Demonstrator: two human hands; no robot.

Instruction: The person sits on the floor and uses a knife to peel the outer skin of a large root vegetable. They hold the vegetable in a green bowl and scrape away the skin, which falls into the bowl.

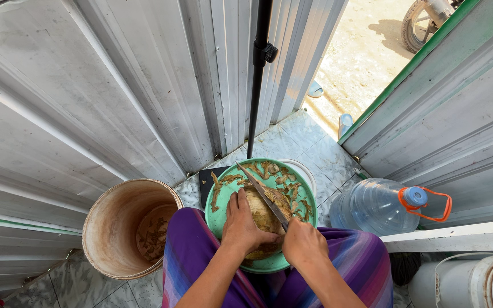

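A round green tray (221, 214) rests on my lap, strewn with brownish peelings (283, 178). On it lies a pale brown, peeled lump of food (261, 215). My left hand (242, 225) presses down on the lump with its fingers spread over the top. My right hand (303, 242) grips the handle of a long knife (263, 194), whose blade slants up and to the left across the lump. My purple striped skirt (192, 251) shows under the tray.
A stained beige bucket (126, 228) with scraps inside stands at the left. A large clear water bottle (380, 205) with an orange cap lies at the right. A black pole (258, 80) rises behind the tray. Corrugated metal walls surround me; an open doorway shows sandy ground.
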